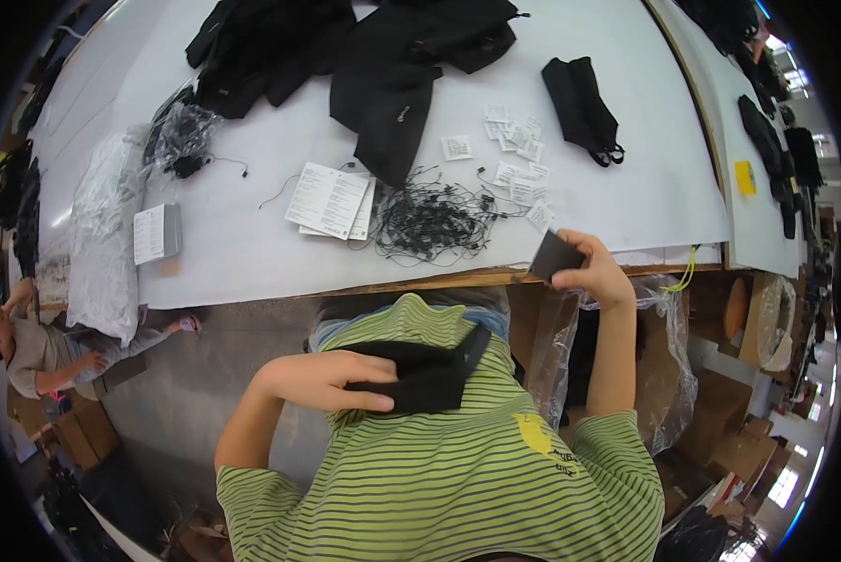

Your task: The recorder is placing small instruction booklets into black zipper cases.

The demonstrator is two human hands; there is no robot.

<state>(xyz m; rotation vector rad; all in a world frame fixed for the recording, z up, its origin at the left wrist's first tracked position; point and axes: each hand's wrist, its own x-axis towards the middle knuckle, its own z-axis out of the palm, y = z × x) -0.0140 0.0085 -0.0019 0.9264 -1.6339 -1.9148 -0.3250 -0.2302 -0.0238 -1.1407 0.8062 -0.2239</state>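
Note:
Close to my body, my left hand (338, 379) grips a folded black fabric piece (425, 377), with the fingers partly tucked into its fold. At the table's front edge, my right hand (596, 272) pinches a dark grey rectangular card (555, 257) between thumb and fingers. A tangle of thin black strings (430, 223) lies on the table to the left of that card. Small white printed labels (528, 187) are scattered just beyond my right hand. Left of the strings, larger white printed cards (329, 200) overlap each other.
Black garments (383, 103) are heaped at the back, and a narrow black fabric piece (581, 108) lies at the back right. A card stack (158, 234) and clear plastic bags (106, 234) are on the left. Another person (59, 356) sits beyond the table's left side.

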